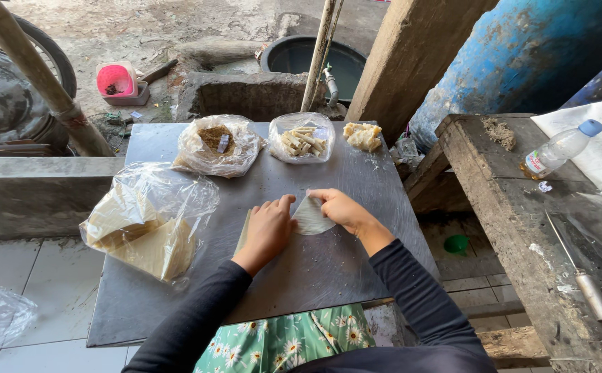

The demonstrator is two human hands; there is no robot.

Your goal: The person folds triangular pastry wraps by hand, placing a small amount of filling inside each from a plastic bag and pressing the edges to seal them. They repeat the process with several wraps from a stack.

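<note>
Hands, two: left (268, 231) flat, right (342, 209) in pinching grip on one wrapper (312, 218).

At frame centre, on a grey metal table (328, 269), the left hand (268, 231) presses flat and the right hand (339, 208) pinches a thin pale wrapper (312, 218), with a bag of wrapper sheets (145, 224) at left.
</note>
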